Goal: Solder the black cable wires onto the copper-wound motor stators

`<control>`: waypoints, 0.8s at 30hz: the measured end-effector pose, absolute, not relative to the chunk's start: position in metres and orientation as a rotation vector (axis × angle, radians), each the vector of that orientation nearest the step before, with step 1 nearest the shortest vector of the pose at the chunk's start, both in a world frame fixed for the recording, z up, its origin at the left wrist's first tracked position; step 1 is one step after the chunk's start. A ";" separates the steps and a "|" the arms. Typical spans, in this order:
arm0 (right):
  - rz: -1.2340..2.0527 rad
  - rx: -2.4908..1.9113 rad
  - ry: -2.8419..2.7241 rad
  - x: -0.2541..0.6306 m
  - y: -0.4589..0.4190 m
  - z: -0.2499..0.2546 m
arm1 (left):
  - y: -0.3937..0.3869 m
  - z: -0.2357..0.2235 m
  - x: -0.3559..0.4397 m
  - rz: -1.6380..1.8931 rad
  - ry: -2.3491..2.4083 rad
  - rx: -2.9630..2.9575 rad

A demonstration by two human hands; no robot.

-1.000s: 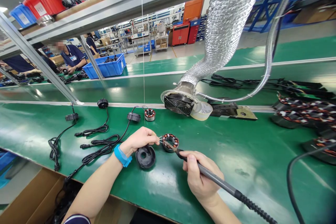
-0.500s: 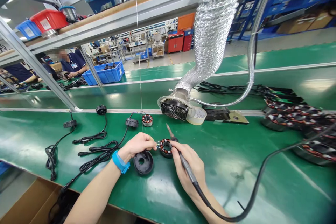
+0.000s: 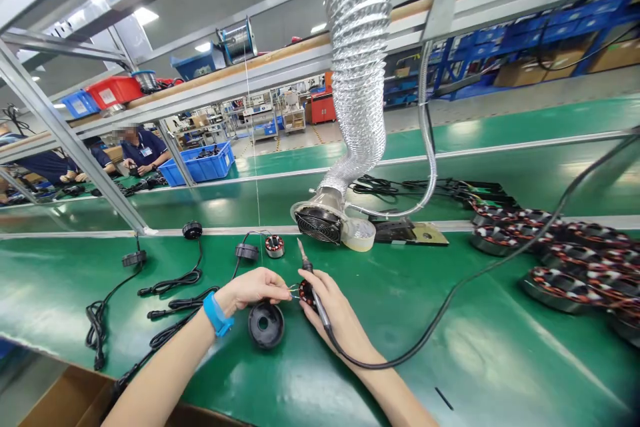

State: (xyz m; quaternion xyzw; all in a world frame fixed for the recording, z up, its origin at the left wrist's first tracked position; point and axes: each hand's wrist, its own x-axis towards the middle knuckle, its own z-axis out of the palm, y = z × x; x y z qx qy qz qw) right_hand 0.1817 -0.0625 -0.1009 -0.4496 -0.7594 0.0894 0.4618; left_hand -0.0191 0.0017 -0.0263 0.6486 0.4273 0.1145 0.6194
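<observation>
My left hand (image 3: 257, 288), with a blue band at the wrist, pinches the thin wire ends (image 3: 293, 291) that lead to a small motor stator (image 3: 303, 292). My right hand (image 3: 336, 313) is closed around a soldering iron (image 3: 321, 310), its tip pointing up and away from the stator. The fingers of that same hand also rest against the stator's right side and cover part of it. Just below my left hand lies a round black housing (image 3: 273, 337) with a hole in it. Behind the hands sit another stator (image 3: 275, 246) and a black cap (image 3: 247, 251), joined by a wire.
A fume fan (image 3: 319, 223) on a silver duct (image 3: 357, 73) hangs behind the hands, beside a tape roll (image 3: 361, 235). Coiled black cables (image 3: 97, 327) lie left. Several stators (image 3: 565, 287) crowd the right. The iron's cord (image 3: 450, 300) crosses the green bench. Co-workers (image 3: 145, 147) sit far left.
The camera view has tilted up and turned a little. My right hand has shifted left and covers more of the stator. My left hand keeps its pinch on the wires.
</observation>
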 end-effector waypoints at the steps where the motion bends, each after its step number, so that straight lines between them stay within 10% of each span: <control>1: 0.229 -1.097 -1.859 0.183 -0.063 -0.099 | 0.003 -0.024 -0.019 0.238 1.005 1.496; 24: 0.302 -1.051 -1.814 0.186 -0.071 -0.091 | 0.004 -0.014 -0.017 0.158 1.125 1.464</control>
